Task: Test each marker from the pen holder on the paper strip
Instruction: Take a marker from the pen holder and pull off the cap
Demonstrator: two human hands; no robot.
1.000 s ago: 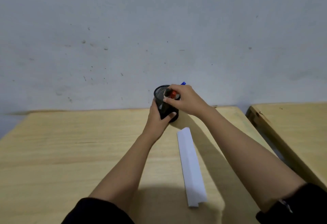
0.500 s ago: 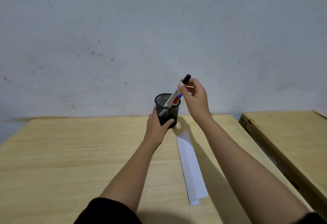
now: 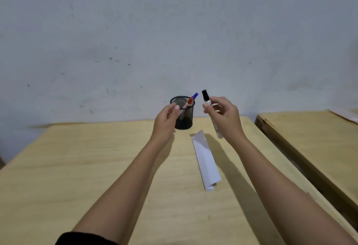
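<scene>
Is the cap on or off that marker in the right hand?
On. The black cap sits on the marker above the right hand.

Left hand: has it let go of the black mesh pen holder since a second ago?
Yes. The left hand has opened and drawn slightly left, off the black mesh pen holder.

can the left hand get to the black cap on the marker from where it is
Probably yes: the left hand is open and empty, level with the marker in the right hand, and nothing sits between it and the cap.
</scene>
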